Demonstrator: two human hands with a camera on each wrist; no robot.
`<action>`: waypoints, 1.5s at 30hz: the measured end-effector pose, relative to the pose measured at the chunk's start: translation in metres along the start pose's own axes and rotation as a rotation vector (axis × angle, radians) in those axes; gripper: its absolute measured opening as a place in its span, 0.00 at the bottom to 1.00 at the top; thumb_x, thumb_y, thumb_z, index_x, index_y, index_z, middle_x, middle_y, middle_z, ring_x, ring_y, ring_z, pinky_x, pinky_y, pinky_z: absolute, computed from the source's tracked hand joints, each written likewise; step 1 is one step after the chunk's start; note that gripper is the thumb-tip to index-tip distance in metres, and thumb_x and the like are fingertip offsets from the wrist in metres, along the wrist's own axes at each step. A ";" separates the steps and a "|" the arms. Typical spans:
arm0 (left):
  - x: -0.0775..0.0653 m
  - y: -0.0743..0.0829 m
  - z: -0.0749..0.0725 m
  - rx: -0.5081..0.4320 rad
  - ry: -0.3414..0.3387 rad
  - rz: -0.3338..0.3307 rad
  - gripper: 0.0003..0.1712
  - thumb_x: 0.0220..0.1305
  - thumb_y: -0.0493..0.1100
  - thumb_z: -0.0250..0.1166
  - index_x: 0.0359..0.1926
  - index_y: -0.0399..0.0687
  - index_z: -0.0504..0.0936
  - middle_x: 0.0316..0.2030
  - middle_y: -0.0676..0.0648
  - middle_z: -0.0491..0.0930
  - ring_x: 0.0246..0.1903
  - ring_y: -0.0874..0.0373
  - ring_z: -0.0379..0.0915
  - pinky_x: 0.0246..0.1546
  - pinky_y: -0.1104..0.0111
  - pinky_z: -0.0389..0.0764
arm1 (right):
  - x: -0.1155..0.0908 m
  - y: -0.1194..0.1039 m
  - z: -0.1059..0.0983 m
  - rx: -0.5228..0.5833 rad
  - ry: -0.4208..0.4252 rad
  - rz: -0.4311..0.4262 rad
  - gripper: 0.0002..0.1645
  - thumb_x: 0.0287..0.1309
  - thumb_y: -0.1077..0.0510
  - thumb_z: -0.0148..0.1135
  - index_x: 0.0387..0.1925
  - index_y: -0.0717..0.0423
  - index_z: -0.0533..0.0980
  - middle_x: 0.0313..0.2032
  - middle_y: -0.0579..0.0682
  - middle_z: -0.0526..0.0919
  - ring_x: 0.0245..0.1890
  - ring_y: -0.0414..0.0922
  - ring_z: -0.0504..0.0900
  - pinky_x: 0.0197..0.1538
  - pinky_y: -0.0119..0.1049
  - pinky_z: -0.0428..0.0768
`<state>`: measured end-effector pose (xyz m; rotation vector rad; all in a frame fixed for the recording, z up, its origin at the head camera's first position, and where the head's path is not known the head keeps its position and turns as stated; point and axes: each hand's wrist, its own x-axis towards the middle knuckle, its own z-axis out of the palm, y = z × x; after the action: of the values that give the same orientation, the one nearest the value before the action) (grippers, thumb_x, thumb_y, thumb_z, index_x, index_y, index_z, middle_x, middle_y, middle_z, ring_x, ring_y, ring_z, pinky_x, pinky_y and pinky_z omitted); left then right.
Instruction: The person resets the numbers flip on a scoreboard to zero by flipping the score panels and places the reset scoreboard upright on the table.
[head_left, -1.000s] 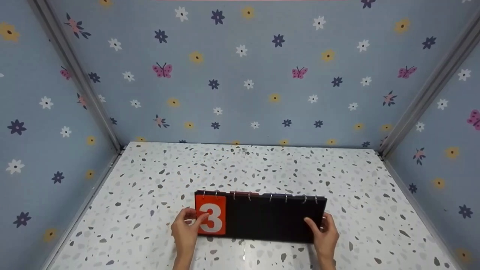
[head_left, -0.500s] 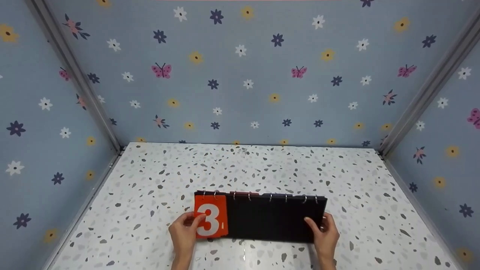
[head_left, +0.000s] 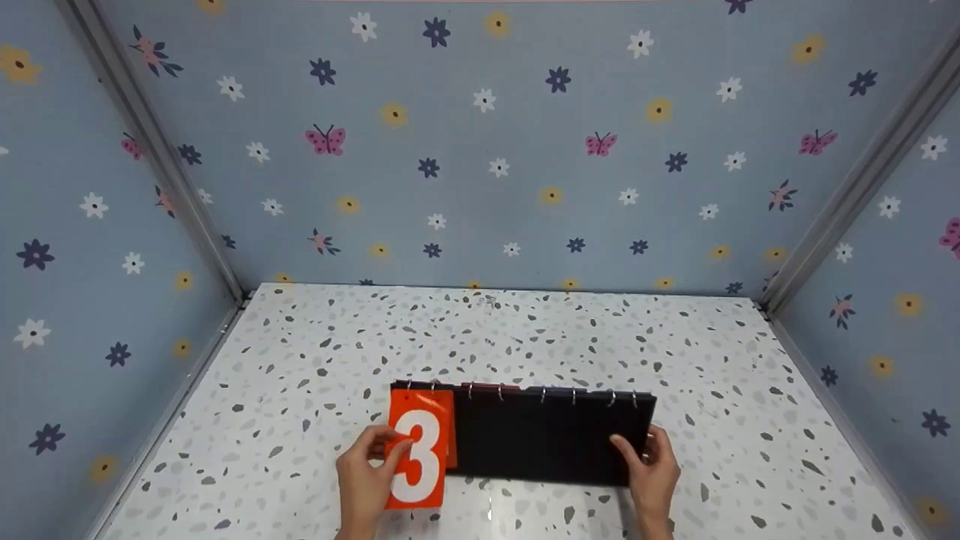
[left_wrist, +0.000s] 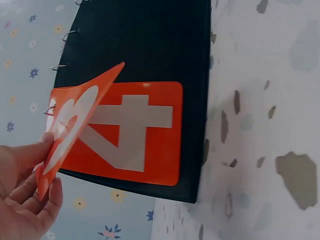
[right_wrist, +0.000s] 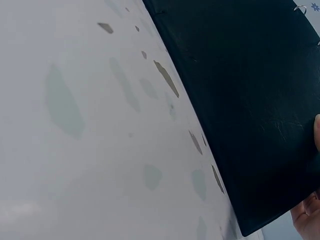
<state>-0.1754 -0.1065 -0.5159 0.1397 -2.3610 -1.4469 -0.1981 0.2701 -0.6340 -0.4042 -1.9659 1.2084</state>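
A black flip scoreboard (head_left: 536,439) stands on the table, with metal rings along its top edge. My left hand (head_left: 364,476) pinches the left side of an orange number card (head_left: 418,491) with a white 3, between thumb and fingers. That card is swung out from the board and still hangs from its rings. Behind it, the left wrist view shows another orange card (left_wrist: 162,155) bearing a white 4, lying against the board. My right hand (head_left: 652,476) grips the board's right edge, thumb on the front; its fingers behind are partly hidden.
The speckled white table (head_left: 300,352) stretches around the board. Blue flowered panels (head_left: 495,217) rise at the back and on both sides, with grey metal posts (head_left: 161,154) at the corners. Beyond the board's top edge, parts of dark red and black flaps (head_left: 491,387) show.
My left hand has drawn the 3 card off the board toward me, and its lower edge now reaches below the board. The right hand keeps its grip in the same place.
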 end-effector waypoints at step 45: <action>0.090 0.032 0.002 -0.076 0.163 0.461 0.06 0.46 0.32 0.70 0.30 0.37 0.84 0.25 0.47 0.81 0.26 0.59 0.73 0.31 0.72 0.76 | -0.002 -0.034 -0.008 0.011 -0.013 -0.001 0.20 0.37 0.55 0.74 0.34 0.53 0.75 0.23 0.47 0.79 0.21 0.36 0.76 0.25 0.22 0.72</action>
<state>-0.2560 -0.1138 -0.4660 -0.2784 -2.0291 -1.2430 -0.1862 0.2571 -0.6039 -0.3906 -1.9689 1.2234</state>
